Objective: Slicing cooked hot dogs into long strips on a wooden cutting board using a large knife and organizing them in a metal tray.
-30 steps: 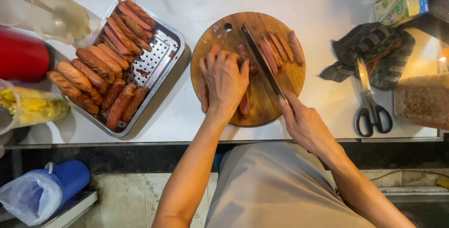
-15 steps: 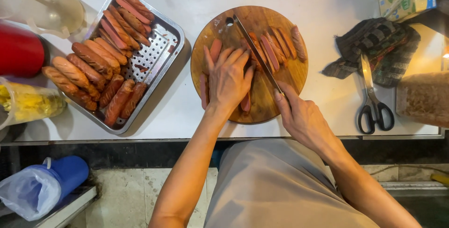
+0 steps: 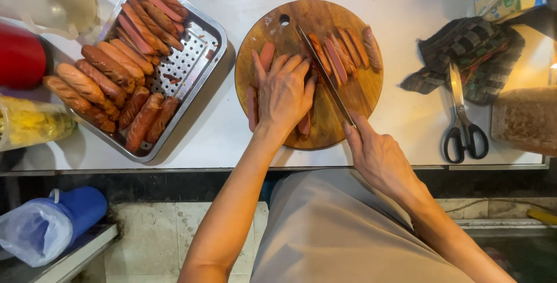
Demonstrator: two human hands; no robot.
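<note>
Sausages [image 3: 264, 62] lie flat on the round wooden cutting board [image 3: 360, 94] on the white bench [image 3: 406, 126], pinned under the left hand [image 3: 282, 92], whose open palm and spread fingers press down on them without closing. Just right of that hand, a long knife [image 3: 322, 68] slants across the board, its handle clenched in the right hand's [image 3: 377, 155] grip. Beyond the blade lie cut sausage strips [image 3: 342, 53]. Well left of the pressing hand sits a perforated metal tray [image 3: 194, 59] of whole sausages. Right of the knife grip, apart from the board, scissors [image 3: 461, 123] rest partly on a dark cloth [image 3: 476, 48].
</note>
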